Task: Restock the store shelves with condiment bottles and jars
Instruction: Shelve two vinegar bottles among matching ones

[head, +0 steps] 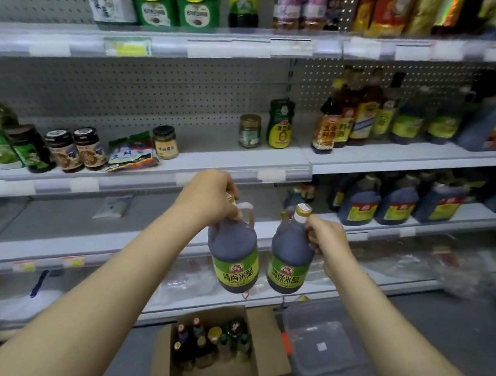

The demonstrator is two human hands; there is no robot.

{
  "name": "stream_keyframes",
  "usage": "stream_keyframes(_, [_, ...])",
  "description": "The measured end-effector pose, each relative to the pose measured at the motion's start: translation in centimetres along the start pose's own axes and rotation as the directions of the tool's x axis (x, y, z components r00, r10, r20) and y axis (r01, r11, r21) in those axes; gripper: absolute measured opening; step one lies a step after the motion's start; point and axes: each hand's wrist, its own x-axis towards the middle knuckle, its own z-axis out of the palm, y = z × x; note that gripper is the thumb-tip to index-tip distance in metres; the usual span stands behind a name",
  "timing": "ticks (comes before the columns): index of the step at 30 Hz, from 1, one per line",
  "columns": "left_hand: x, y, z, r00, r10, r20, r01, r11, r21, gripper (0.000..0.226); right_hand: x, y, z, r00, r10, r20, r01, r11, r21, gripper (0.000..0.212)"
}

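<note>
I hold two dark vinegar jugs with green labels in the air in front of the shelves. My left hand (210, 195) grips the top of the left jug (233, 250) at its cap and handle. My right hand (328, 234) grips the neck of the right jug (289, 260), just under its yellow cap; this jug tilts slightly. Both jugs hang at the height of the third shelf (123, 240), whose left part is bare. Matching dark jugs (395, 206) stand in a row on that shelf to the right.
An open cardboard box (265, 339) with several bottles stands on the floor below my hands, a clear plastic bin (321, 342) beside it. The shelf above (207, 158) carries jars, sachets and sauce bottles. The top shelf holds green tubs and bottles.
</note>
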Motion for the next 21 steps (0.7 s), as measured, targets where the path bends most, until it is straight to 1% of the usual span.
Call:
stream_keyframes(3, [0.8, 4.9, 2.1, 0.998, 0.03, 0.058, -0.025, 0.997, -0.075, 0.021, 0.8, -0.7, -5.6, 0.997, -0.044, -0.059, 0.043, 0.999, -0.006, 0.037])
stream_keyframes(6, [1.6, 10.4, 4.3, 0.994, 0.081, 0.076, -0.073, 0.992, -0.104, 0.022, 1.3, -1.6, -11.6, 0.992, -0.082, -0.092, 0.081, 0.997, -0.013, 0.034])
stream_keyframes(10, [2.2, 18.4, 7.3, 0.986, 0.136, 0.093, -0.124, 0.984, -0.125, 0.022, 2.0, -2.7, -20.4, 0.983, -0.085, -0.161, 0.089, 0.996, 0.016, 0.024])
stream_keyframes(14, [2.9, 26.2, 10.7, 0.979, 0.18, 0.094, -0.167, 0.977, -0.134, 0.023, 3.0, -3.8, -29.3, 0.978, -0.112, -0.174, 0.106, 0.993, -0.042, 0.027])
stream_keyframes(16, [3.2, 29.1, 12.2, 0.978, 0.188, 0.088, -0.17, 0.969, -0.18, 0.022, 3.7, -4.2, -32.9, 0.975, -0.133, -0.177, 0.122, 0.99, -0.069, 0.026])
stream_keyframes(21, [4.0, 35.7, 15.4, 0.969, 0.217, 0.115, -0.19, 0.96, -0.207, 0.023, 5.2, -5.1, -40.0, 0.964, -0.145, -0.223, 0.127, 0.988, -0.091, 0.023])
